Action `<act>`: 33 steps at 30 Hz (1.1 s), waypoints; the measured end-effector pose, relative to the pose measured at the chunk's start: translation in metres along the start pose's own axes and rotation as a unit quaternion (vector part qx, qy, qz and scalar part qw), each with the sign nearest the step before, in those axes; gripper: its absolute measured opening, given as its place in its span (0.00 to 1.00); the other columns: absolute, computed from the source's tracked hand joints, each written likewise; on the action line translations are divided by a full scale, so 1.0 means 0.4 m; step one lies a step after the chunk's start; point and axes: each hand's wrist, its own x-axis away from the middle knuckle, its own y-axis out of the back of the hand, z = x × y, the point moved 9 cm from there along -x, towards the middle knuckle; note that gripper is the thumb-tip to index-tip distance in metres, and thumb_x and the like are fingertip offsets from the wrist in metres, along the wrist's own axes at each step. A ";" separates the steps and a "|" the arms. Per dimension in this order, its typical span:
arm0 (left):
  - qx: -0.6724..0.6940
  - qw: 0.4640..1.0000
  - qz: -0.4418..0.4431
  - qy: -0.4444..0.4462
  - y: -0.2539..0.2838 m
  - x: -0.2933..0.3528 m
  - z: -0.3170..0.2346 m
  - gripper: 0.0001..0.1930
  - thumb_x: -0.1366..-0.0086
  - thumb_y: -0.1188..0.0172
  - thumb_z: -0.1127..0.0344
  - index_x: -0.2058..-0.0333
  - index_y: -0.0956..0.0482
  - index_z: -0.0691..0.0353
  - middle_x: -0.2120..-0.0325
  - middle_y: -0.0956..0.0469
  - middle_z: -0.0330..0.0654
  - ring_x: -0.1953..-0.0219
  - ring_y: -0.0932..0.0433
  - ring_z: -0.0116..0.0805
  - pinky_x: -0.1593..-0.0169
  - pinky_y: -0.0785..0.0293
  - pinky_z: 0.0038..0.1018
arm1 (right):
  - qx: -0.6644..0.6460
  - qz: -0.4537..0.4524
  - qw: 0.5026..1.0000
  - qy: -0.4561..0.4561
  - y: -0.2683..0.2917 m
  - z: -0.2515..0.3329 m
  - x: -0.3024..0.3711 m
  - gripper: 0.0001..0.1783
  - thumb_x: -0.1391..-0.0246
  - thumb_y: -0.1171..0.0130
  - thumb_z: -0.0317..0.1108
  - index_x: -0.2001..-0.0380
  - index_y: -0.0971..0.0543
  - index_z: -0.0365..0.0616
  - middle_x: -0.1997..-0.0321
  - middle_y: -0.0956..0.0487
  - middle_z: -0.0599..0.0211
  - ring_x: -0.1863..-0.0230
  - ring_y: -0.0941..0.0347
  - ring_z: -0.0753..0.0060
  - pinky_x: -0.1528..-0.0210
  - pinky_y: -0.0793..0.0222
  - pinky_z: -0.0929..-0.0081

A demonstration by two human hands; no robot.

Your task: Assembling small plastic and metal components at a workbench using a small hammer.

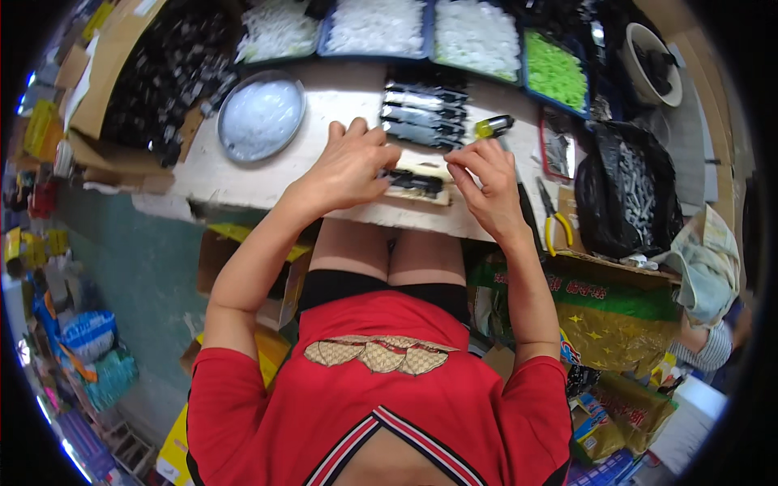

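On the white bench in front of me lies a pale block (pixel 438 197) with a slim black part (pixel 417 183) set in it. At its left end is my left hand (pixel 347 166), fingers bent, with something small and dark between thumb and forefinger. My right hand (pixel 490 185) hovers at the block's right side, thumb and forefinger pinched together; whatever they hold is too small to make out. Just beyond the block, several black and silver parts (pixel 423 113) lie in a row. A yellow and black screwdriver (pixel 494 126) rests above my right hand.
A round metal bowl (pixel 261 117) holds whitish contents. Trays of white pieces (pixel 377 28) and green pieces (pixel 555 71) line the back. Yellow-handled pliers (pixel 557 229) and a black bag (pixel 596 194) of metal pieces are at right. A carton (pixel 89 146) of black parts stands left.
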 end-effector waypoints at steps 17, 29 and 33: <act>-0.049 0.982 -0.111 -0.147 0.029 -0.636 -0.305 0.09 0.53 0.38 0.65 0.71 0.21 0.59 0.72 0.24 0.47 0.63 0.26 0.48 0.63 0.35 0.42 | 0.188 -0.043 0.957 -0.215 0.251 -0.375 0.119 0.06 0.56 0.46 0.28 0.71 0.24 0.41 0.68 0.29 0.58 0.63 0.31 0.55 0.62 0.35 0.61; 0.209 0.970 -0.075 -0.101 0.037 -0.695 -0.212 0.10 0.58 0.36 0.68 0.73 0.19 0.62 0.77 0.22 0.49 0.71 0.22 0.41 0.66 0.27 0.31 | 0.281 0.068 0.919 -0.267 0.205 -0.435 0.082 0.06 0.56 0.52 0.24 0.73 0.26 0.38 0.69 0.27 0.49 0.68 0.27 0.47 0.65 0.30 0.58; 0.455 0.884 -0.097 -0.049 0.085 -0.616 -0.148 0.13 0.50 0.39 0.75 0.64 0.23 0.71 0.76 0.23 0.41 0.73 0.26 0.26 0.68 0.30 0.21 | 0.310 0.066 0.919 -0.235 0.197 -0.438 0.079 0.08 0.57 0.54 0.23 0.73 0.25 0.37 0.71 0.26 0.47 0.70 0.26 0.46 0.67 0.29 0.56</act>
